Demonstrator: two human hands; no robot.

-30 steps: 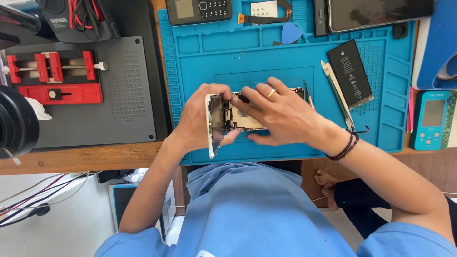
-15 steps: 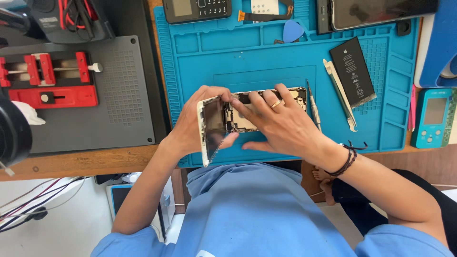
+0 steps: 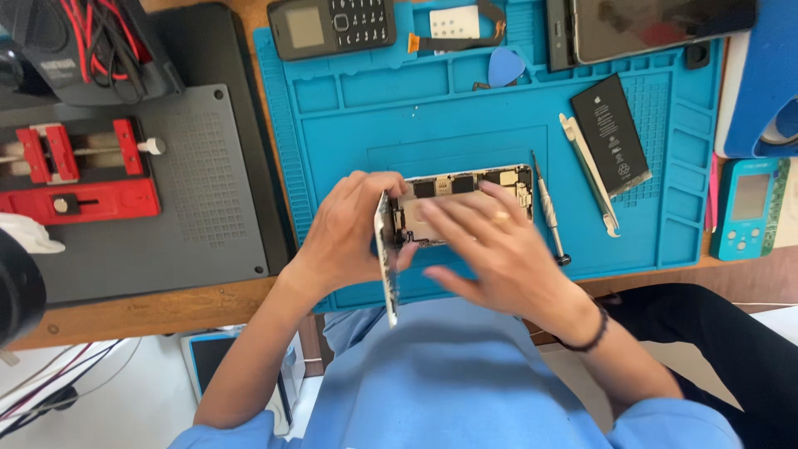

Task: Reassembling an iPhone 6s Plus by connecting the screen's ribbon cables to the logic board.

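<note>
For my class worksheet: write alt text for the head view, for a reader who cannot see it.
Two hands, left hand and right hand, hold an opened smartphone above a blue repair mat. A screwdriver, a black battery and a red clamp lie nearby.

My right hand (image 3: 499,249) now lies flat over the open phone (image 3: 461,199), fingers spread and blurry, where before they curled at the phone's edge. The screen panel (image 3: 385,258) stands up more on its edge beside the phone. My left hand (image 3: 349,229) grips it higher.
</note>
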